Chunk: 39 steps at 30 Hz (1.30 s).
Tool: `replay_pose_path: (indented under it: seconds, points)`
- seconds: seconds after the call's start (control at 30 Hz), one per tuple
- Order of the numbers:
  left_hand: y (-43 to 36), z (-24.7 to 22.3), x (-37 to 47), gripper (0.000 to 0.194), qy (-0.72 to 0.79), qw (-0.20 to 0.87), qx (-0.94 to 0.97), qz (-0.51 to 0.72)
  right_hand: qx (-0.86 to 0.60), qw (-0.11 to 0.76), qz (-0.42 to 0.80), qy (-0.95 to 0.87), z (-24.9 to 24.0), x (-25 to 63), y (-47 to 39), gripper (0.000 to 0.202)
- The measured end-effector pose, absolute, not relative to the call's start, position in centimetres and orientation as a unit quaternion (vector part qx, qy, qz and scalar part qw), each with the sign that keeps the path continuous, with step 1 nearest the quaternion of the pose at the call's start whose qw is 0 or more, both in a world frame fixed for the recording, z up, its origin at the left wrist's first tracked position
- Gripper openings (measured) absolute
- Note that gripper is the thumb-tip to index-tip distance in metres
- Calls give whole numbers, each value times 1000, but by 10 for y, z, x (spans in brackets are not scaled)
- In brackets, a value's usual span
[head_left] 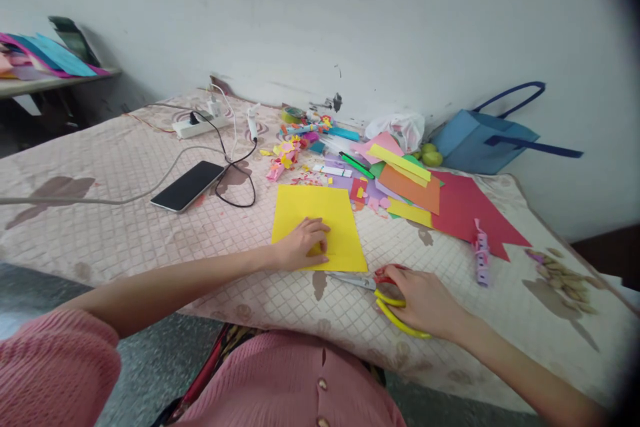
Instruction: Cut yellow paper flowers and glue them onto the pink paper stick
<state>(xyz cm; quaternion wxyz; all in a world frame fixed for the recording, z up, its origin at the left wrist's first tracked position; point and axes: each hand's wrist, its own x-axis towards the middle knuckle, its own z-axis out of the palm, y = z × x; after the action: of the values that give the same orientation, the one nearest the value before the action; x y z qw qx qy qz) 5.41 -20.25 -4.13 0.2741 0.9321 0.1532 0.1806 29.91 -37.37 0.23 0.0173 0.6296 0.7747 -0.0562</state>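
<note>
A yellow sheet of paper lies flat near the table's front edge. My left hand rests on its lower part, with the fingers curved and the thumb apart from them. To the right, my right hand has hold of the scissors by their red and yellow handles. Their metal blades point left, just below the sheet's bottom edge, and look close together. Part of the handles is hidden under my fingers.
Coloured paper pieces and a large red sheet spread at the right. A blue bag stands by the wall. A phone, cables and a power strip lie left. A pink-purple paper roll is at right.
</note>
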Motion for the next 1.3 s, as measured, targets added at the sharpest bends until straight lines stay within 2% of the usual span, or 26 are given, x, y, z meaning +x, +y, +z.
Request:
replay_pose_path:
  seconds: [0.17, 0.77, 0.83, 0.97, 1.13, 1.3]
  points:
    - [-201, -44, 58, 12, 165, 292, 921, 197, 626, 10, -65, 777, 2, 300, -376, 33]
    - [-201, -39, 56, 11, 162, 324, 910, 202, 632, 8, -40, 774, 1, 296, -375, 29]
    - [-198, -35, 53, 15, 145, 330, 912, 197, 631, 8, -43, 775, -1, 295, -374, 29]
    - [-182, -26, 42, 36, 45, 307, 941, 133, 634, 18, -40, 772, -2, 292, -371, 29]
    - [-171, -25, 35, 38, -20, 243, 969, 29, 626, 18, -38, 778, -1, 289, -368, 30]
    - [-173, -29, 35, 43, -33, 210, 977, 9, 615, 17, -34, 788, -2, 287, -364, 31]
